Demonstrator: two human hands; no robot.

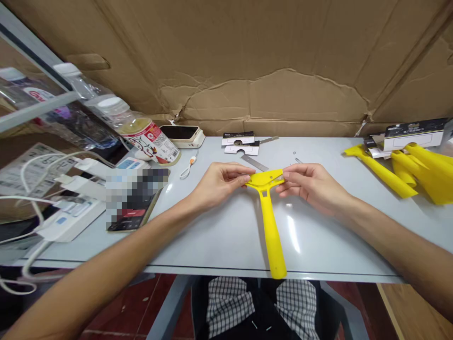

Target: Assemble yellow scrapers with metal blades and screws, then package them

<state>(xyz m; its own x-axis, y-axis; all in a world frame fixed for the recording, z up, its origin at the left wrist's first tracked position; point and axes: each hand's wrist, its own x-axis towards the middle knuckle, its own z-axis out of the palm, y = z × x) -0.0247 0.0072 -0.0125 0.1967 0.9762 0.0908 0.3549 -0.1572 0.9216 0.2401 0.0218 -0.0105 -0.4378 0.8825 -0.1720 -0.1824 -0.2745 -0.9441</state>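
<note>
PASSABLE: tabletop [212, 245] either side of yellow tool [272, 231] | LEFT BLOCK: bottle [154, 141], power strip [67, 222] | RIGHT BLOCK: yellow pieces [385, 174] | FAR BLOCK: packaging cards [244, 150], cardboard wall [212, 56]

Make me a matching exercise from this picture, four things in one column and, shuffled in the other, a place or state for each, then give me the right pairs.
Things:
1. yellow tool
2. white power strip
3. bottle with a red label
4. loose yellow pieces

Places and states:
A. closed with a white cap
B. at the right end of the tabletop
C. held by the left hand and right hand
D. on the left, among white cables

Right pairs:
1-C, 2-D, 3-A, 4-B
</note>
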